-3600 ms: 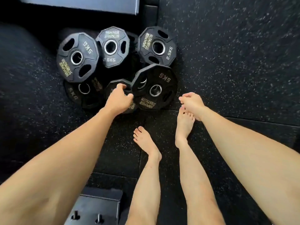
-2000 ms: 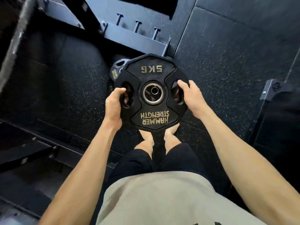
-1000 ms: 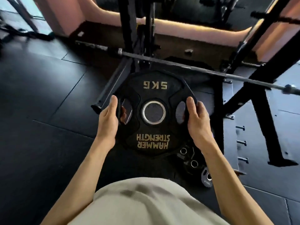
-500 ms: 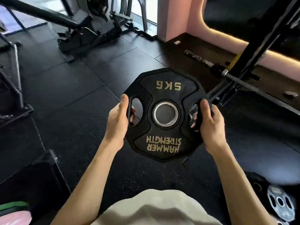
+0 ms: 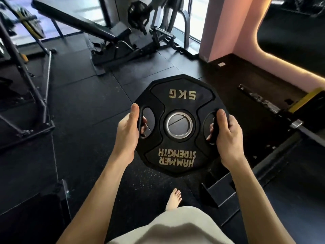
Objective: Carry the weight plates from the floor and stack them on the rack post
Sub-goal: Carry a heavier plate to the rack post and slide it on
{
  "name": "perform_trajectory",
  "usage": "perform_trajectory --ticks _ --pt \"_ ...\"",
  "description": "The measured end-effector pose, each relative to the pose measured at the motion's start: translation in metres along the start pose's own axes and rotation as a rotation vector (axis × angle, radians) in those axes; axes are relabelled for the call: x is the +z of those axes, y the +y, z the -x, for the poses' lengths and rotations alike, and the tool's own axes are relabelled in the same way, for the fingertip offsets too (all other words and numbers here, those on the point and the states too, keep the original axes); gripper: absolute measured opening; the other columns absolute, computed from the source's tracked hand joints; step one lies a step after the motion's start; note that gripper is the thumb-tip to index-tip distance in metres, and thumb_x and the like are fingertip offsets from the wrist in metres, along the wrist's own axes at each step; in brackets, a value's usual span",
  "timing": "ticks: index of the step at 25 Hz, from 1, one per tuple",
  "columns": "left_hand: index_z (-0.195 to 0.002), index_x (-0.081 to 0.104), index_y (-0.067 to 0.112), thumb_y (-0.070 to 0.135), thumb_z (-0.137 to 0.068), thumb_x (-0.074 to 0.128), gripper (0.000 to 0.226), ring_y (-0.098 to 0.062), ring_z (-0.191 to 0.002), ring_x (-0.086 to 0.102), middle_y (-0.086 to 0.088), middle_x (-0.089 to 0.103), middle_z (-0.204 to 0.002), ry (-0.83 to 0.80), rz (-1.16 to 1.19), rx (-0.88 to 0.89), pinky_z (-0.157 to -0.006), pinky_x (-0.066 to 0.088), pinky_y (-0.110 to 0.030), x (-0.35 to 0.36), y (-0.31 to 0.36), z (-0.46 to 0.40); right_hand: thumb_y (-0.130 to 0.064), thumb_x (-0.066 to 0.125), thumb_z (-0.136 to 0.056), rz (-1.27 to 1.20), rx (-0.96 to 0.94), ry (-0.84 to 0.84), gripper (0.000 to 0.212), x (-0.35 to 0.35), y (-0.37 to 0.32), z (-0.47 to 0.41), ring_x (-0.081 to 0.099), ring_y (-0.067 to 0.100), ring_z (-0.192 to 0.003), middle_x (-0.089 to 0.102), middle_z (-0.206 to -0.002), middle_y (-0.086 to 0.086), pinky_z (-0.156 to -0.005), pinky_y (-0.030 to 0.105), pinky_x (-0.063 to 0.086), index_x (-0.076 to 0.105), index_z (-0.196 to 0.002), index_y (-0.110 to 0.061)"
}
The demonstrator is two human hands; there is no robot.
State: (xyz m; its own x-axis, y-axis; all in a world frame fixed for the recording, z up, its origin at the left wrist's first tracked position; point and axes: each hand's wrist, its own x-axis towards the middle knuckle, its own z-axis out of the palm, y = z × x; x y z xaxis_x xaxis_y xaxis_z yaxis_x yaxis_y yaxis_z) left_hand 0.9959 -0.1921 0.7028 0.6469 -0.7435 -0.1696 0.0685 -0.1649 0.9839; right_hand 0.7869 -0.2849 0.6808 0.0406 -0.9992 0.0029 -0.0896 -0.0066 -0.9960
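Note:
A black 5 kg weight plate (image 5: 181, 95) with gold lettering and a steel-ringed centre hole is held flat in front of me at waist height. My left hand (image 5: 127, 132) grips its left edge, fingers curled through the left grip hole and thumb on top. On the other side, my right hand (image 5: 227, 136) grips the right edge the same way through the right hole. The other plates and the rack post are out of view.
A weight bench and machine base (image 5: 112, 41) stand ahead on the black rubber floor. A metal frame (image 5: 26, 95) is at the left. A barbell and rack base (image 5: 288, 120) lie at the right. A pink wall corner (image 5: 219, 29) rises beyond. My bare foot (image 5: 174, 199) shows below.
I have turned with the plate held in both hands; the view swung from the rack and barbell toward the bench area. The plates on the floor have left the view.

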Motion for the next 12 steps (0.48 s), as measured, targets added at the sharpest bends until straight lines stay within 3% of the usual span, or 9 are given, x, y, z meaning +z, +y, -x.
perform_trajectory --ticks 7,12 --pt "-0.081 0.057 0.009 0.061 -0.093 0.043 0.055 -0.012 -0.060 0.048 0.001 0.051 -0.062 -0.008 0.050 0.026 -0.058 0.039 -0.028 0.053 0.047 -0.165 -0.047 0.047 -0.098 0.001 -0.034 -0.028 0.040 0.061 -0.030 -0.169 0.052 0.016 -0.047 0.056 -0.066 0.006 -0.043 0.024 0.043 0.051 -0.082 -0.012" --pt "-0.076 0.057 0.011 0.060 -0.094 0.042 0.054 -0.012 -0.059 0.050 0.000 0.054 -0.062 -0.048 0.057 0.039 -0.057 0.041 -0.028 0.092 0.062 -0.298 -0.049 0.047 -0.098 0.020 -0.034 0.027 0.040 0.110 -0.026 -0.287 0.053 0.014 -0.048 0.057 -0.067 0.005 -0.044 0.023 0.043 0.052 -0.082 -0.012"
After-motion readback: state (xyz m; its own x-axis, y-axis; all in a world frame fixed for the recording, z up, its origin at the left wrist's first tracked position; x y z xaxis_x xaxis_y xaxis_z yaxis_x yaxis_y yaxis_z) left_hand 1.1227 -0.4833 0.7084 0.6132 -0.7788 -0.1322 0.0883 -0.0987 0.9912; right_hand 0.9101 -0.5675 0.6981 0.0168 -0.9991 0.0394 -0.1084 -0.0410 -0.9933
